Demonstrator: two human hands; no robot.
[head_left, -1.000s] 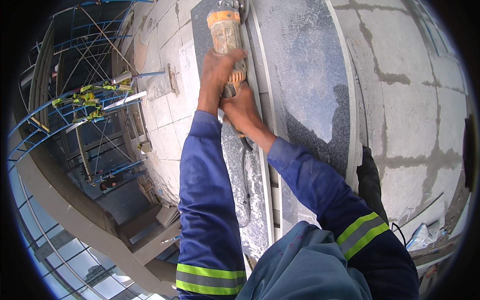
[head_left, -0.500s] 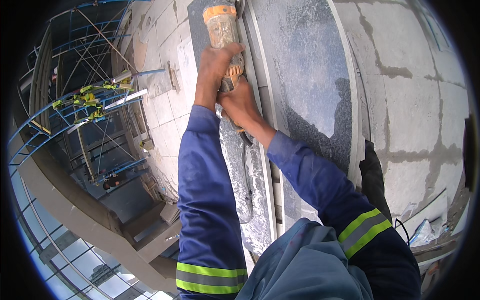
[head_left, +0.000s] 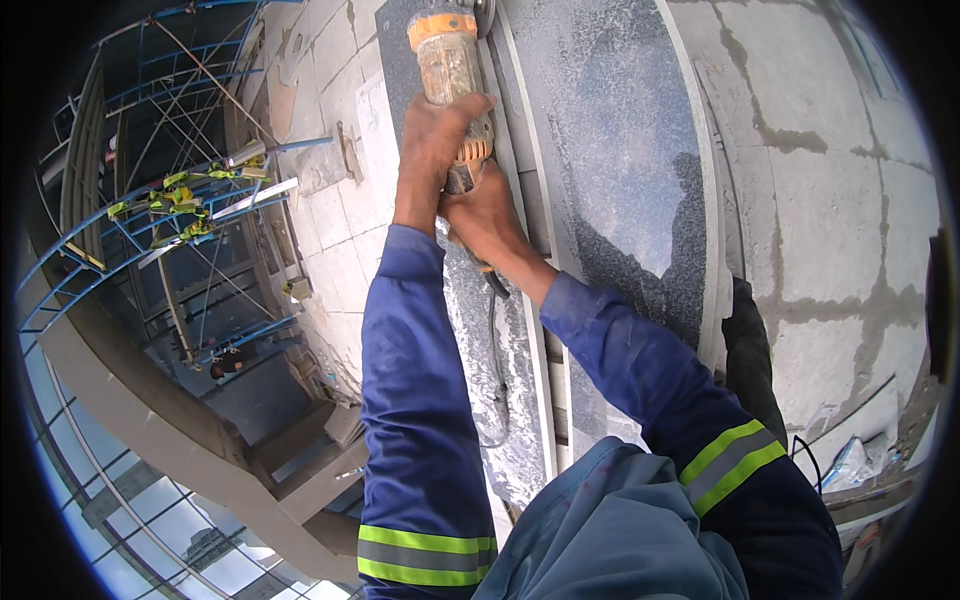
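Note:
A dusty orange-and-grey angle grinder (head_left: pixel 449 66) lies in both my hands over a dark stone slab, its head at the top edge of the view. My left hand (head_left: pixel 432 145) wraps round the middle of its body, thumb across the top. Just behind it, my right hand (head_left: pixel 492 218) grips the rear end. Part of the disc (head_left: pixel 486 14) shows at the right of the head; its lower side is cut off or hidden. A black cord (head_left: pixel 492 340) runs from the rear end down over the pale-smeared slab (head_left: pixel 515 440).
A second dark slab (head_left: pixel 620 110) with pale edges lies to the right, my shadow on it. Grey block flooring (head_left: pixel 840 220) spreads beyond. On the left stands blue scaffolding (head_left: pixel 110 235) with yellow-green harness straps (head_left: pixel 180 200), beside a drop. A plastic bag (head_left: pixel 850 465) lies at lower right.
Both hands and the grinder have shifted very slightly to the right, and the rear end sits a touch lower. The grip is unchanged.

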